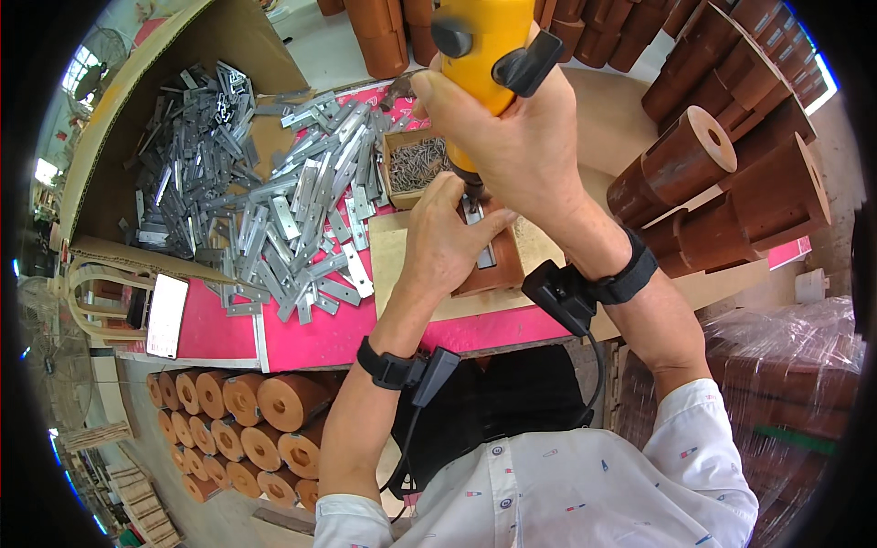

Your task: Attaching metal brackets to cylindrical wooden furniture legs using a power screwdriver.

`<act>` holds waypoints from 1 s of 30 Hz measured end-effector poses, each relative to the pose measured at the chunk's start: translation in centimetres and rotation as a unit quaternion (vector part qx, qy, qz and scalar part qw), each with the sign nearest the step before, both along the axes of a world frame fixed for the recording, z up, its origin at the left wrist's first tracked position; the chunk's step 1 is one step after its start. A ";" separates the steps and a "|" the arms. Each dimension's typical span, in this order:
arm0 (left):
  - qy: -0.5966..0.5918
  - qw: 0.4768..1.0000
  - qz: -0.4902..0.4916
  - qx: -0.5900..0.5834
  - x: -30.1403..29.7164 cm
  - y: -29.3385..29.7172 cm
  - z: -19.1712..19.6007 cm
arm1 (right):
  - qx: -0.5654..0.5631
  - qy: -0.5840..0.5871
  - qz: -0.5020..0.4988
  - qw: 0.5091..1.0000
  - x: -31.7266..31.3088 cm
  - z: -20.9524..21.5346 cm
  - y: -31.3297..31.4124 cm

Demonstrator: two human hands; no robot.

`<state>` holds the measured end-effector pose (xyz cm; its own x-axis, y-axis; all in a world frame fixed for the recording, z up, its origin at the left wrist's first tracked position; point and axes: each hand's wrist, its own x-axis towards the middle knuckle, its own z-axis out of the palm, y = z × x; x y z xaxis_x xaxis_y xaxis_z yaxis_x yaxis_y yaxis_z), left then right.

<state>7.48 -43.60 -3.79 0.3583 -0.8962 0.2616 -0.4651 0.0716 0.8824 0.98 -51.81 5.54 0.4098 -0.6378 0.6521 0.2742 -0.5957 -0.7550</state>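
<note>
My right hand (534, 137) is wrapped round a yellow power screwdriver (477, 64) with black knobs, held upright with its tip down. Below it lies a reddish-brown wooden piece (501, 267) on a cardboard sheet (393, 251). A narrow silver metal plate (485, 257) rests on the wooden piece. My left hand (442, 236) is closed about the plate, fingers and thumb on either side of the driver's tip. The exact contact of the tip is hidden by the fingers. Just left of the driver stands a small box of screws (416, 166).
Loose metal plates (301, 215) heap across the pink tabletop (320, 333) and into a big cardboard box (260, 46). A phone (167, 315) stands at the left edge. Brown wooden cylinders (676, 164) crowd the right and far side; more (292, 402) are stacked below the table.
</note>
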 end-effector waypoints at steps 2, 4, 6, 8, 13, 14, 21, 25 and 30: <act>0.007 1.000 0.004 -0.003 -0.2 0.1 0.1 | 0.022 0.025 0.015 0.999 -0.2 -0.1 0.1; 0.018 1.000 -0.004 0.011 0.0 0.1 0.2 | 0.053 0.016 0.046 0.997 -0.3 -0.1 0.1; 0.030 0.999 -0.012 0.024 0.2 0.2 0.2 | 0.068 0.014 0.052 0.996 -0.2 -0.3 0.1; 0.065 0.998 -0.010 0.011 0.1 0.6 -0.3 | 0.080 0.013 0.058 0.995 -0.2 -0.5 -0.2; 0.059 0.998 -0.021 -0.024 0.4 2.9 -2.3 | 0.056 0.011 0.043 0.997 -0.3 -0.3 -0.1; 0.077 0.997 -0.030 -0.010 0.4 3.1 -2.4 | 0.057 0.011 0.044 0.997 -0.3 -0.4 0.0; 0.059 0.998 -0.021 -0.007 0.4 3.3 -2.4 | 0.069 0.018 0.051 0.996 -0.4 -0.6 0.2; 0.075 0.997 -0.030 -0.014 0.5 3.1 -2.8 | 0.086 -0.007 0.078 0.993 -0.4 -0.9 0.3; 0.005 0.999 0.019 -0.039 1.7 2.7 -1.9 | 0.099 -0.084 0.067 0.989 -1.9 0.9 0.5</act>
<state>9.21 -40.89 -5.72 0.3946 -0.8587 0.3271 -0.4598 0.1237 0.8794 -0.93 -51.32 6.48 0.3957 -0.7077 0.5853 0.4715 -0.3903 -0.7908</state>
